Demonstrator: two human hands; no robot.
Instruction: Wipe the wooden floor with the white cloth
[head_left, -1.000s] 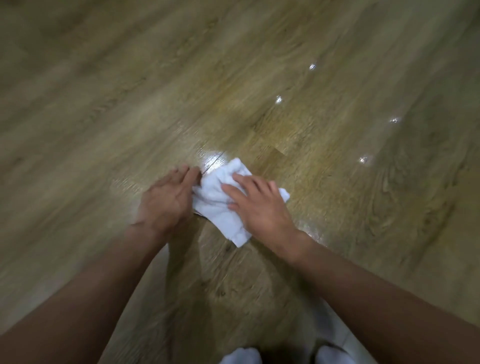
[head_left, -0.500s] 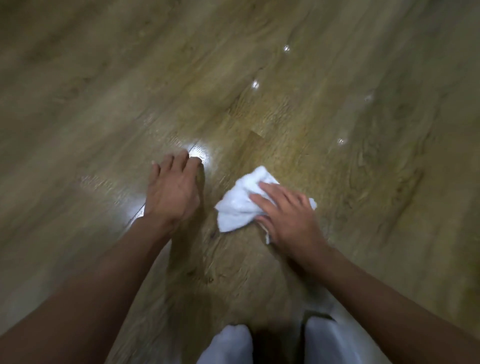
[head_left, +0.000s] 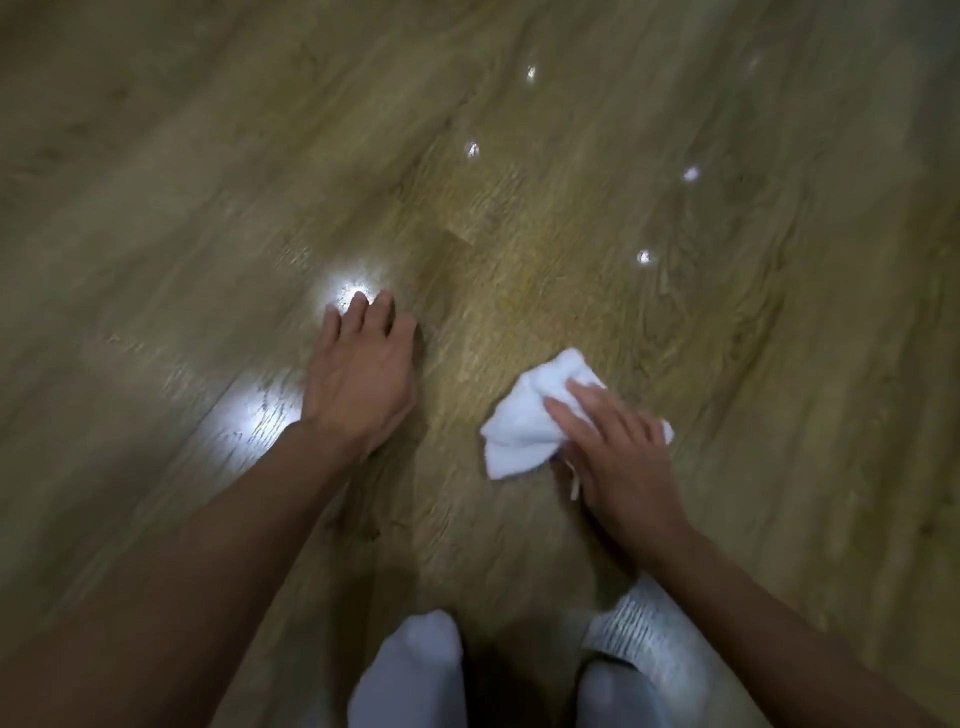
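White cloth (head_left: 524, 415) bunched on wooden floor (head_left: 208, 156), under right hand (head_left: 618, 447). Fingers laid straight on top, pressing, not pinching; guess flat palm gives scrubbing pressure. Left hand (head_left: 358, 379) spread flat on boards, apart from cloth, probably bracing body weight.

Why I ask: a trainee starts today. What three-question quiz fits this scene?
1. True or false: the left hand touches the cloth.
2. Which hand presses the cloth? A. left hand B. right hand
3. Fill in: the cloth lies on the wooden ____.

Key: 1 false, they are apart; 2 B; 3 floor.
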